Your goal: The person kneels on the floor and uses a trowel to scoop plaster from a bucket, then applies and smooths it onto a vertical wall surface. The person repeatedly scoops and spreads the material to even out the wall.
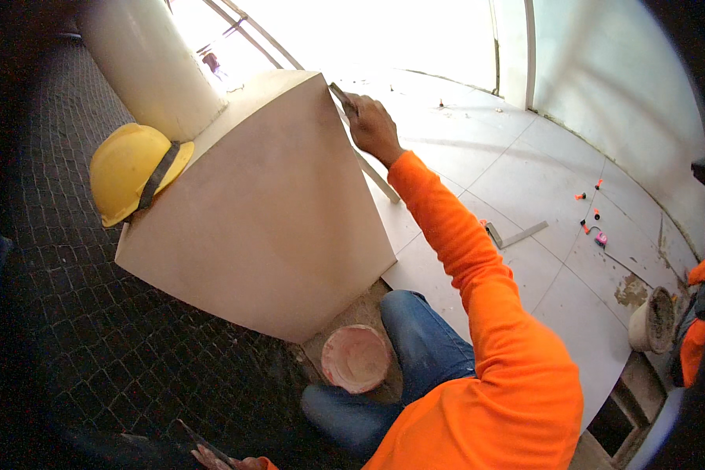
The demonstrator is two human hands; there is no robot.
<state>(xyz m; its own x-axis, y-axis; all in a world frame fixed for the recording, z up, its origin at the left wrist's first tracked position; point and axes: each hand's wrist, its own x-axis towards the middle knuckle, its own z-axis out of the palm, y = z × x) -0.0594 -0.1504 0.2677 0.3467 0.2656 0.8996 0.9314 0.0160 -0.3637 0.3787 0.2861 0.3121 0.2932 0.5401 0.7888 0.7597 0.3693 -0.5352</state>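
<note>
A large beige block (266, 211) with a smooth, slightly dusty face stands in front of me. My right hand (374, 129), at the end of an outstretched orange sleeve, is closed around a putty knife (339, 97). Its blade meets the block's far upper right corner. Low in the picture, my left hand (225, 460) grips a flat, dark-edged tool (204, 445), partly cut off by the lower rim. Between my knees and the block sits a small pinkish bucket (356, 359) with pale residue inside.
A yellow hard hat (137, 174) rests on the block's left edge beside a round column (153, 59). Dark netting (133, 337) covers the left side. On the pale tiles (486, 180) lie a metal square (522, 235) and orange tile levelers (580, 196). Another bucket (650, 323) stands near a person's orange sleeve (693, 352).
</note>
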